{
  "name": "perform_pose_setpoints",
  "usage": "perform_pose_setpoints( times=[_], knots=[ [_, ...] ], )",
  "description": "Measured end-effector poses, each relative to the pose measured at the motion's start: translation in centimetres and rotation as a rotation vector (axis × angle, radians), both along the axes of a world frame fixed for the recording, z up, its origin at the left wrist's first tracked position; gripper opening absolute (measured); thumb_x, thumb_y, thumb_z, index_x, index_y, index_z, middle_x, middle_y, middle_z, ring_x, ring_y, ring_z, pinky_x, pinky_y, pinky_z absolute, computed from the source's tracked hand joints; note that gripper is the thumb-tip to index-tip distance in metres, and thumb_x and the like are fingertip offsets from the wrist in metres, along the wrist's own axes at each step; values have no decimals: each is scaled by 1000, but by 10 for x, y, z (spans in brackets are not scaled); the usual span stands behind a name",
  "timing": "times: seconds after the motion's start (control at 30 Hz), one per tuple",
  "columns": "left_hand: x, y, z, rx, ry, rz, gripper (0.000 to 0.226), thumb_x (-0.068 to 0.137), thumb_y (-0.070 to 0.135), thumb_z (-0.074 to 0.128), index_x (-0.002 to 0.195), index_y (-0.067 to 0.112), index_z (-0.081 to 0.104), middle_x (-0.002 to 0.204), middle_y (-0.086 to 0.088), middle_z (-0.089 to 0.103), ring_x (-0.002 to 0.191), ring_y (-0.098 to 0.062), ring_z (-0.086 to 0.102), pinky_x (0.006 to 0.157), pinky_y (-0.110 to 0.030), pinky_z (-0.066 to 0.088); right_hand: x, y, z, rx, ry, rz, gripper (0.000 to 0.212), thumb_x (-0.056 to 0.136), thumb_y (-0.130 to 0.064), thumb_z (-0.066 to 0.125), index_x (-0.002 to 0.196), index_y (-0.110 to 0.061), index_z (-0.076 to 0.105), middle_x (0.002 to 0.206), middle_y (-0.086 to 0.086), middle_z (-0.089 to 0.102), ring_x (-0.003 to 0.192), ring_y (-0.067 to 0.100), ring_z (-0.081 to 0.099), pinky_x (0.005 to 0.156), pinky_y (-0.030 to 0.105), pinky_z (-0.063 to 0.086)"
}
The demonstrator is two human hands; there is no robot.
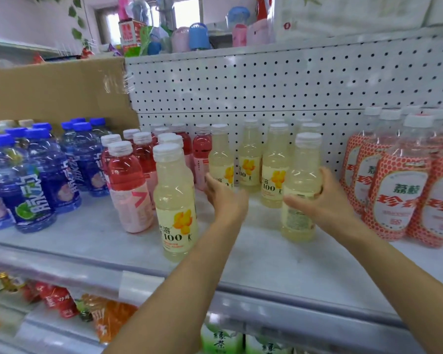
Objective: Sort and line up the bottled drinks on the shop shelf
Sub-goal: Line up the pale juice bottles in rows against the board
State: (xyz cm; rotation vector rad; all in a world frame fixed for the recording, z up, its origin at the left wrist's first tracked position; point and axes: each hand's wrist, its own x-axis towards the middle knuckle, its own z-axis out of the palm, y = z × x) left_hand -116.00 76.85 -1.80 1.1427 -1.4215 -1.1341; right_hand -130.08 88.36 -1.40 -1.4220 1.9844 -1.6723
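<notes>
Several pale yellow drink bottles with white caps stand on the grey shelf. One yellow bottle stands alone near the front edge. My right hand grips another yellow bottle at its middle, label turned away. My left hand reaches to a yellow bottle in the back row and touches its lower part; how the fingers lie there is hidden. More yellow bottles stand against the pegboard.
Red drink bottles stand left of the yellow ones, blue bottles further left before a cardboard box. Red-and-white labelled bottles fill the right. A pegboard backs the shelf. Lower shelves hold snacks and green tea.
</notes>
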Motion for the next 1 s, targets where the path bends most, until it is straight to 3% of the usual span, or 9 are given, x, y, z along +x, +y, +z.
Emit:
perform_pose_setpoints(
  times=[0.07,0.2,0.23,0.33,0.47,0.57,0.7,0.83,1.0],
  knots=[
    [-14,-30,4,130,52,63,102,88,3,69,159,16,-3,163,-10,10,149,-28,19,122,-41,22,-5,8,-6,-41,-16,-54,76,66,-35,89,126,-26,42,106,-20,57,94,-5,58,77,23,49],
    [-27,-66,-11,103,-87,131,102,77,10,83,155,11,18,157,-14,28,143,-34,33,117,-43,32,-8,11,-15,-117,-44,-105,78,64,-40,91,126,-20,49,115,-5,60,104,12,62,90,38,54],
    [-29,-70,-15,82,-100,145,99,74,11,84,153,11,24,152,-14,36,138,-34,39,113,-43,37,-9,10,-16,-115,-48,-98,77,64,-40,91,126,-21,50,116,-4,59,105,12,62,89,37,55],
    [-36,-70,-23,0,-6,108,77,69,1,82,135,14,44,128,-10,59,113,-28,59,97,-37,50,-15,10,-20,-82,-93,-31,78,67,-24,91,129,-25,43,111,-11,60,93,-6,63,70,14,52],
    [-38,-69,-28,-20,34,-135,60,67,-10,79,113,18,54,106,-7,69,100,-27,69,90,-44,57,-25,14,-23,-21,-113,64,83,68,-17,85,136,-30,39,111,-10,62,97,2,64,74,22,50],
    [-38,-68,-29,-51,20,-232,65,72,-8,78,126,13,49,110,-7,69,101,-23,68,90,-44,57,-25,13,-25,-19,-77,55,79,71,-15,85,135,-30,40,109,-13,63,93,-5,64,67,15,52],
    [-37,-64,-30,-87,25,-291,60,76,-7,74,125,14,47,110,-4,67,104,-20,67,86,-35,56,-16,10,-27,-41,-29,-20,77,67,-23,90,125,-34,40,106,-20,60,91,-16,59,66,8,50],
    [-38,-58,-25,-55,-16,-327,63,79,-7,71,134,12,47,122,-9,65,115,-26,63,99,-47,53,-10,6,-27,-62,-11,-74,79,61,-35,93,118,-37,38,108,-20,59,94,-6,62,73,19,54],
    [-35,-30,-5,-181,-308,-183,81,86,16,71,151,11,23,152,-10,28,144,-28,23,118,-38,23,-13,8,-29,-17,-65,24,84,69,-20,89,131,-37,35,107,-20,60,90,-14,61,61,7,50]
  ],
)
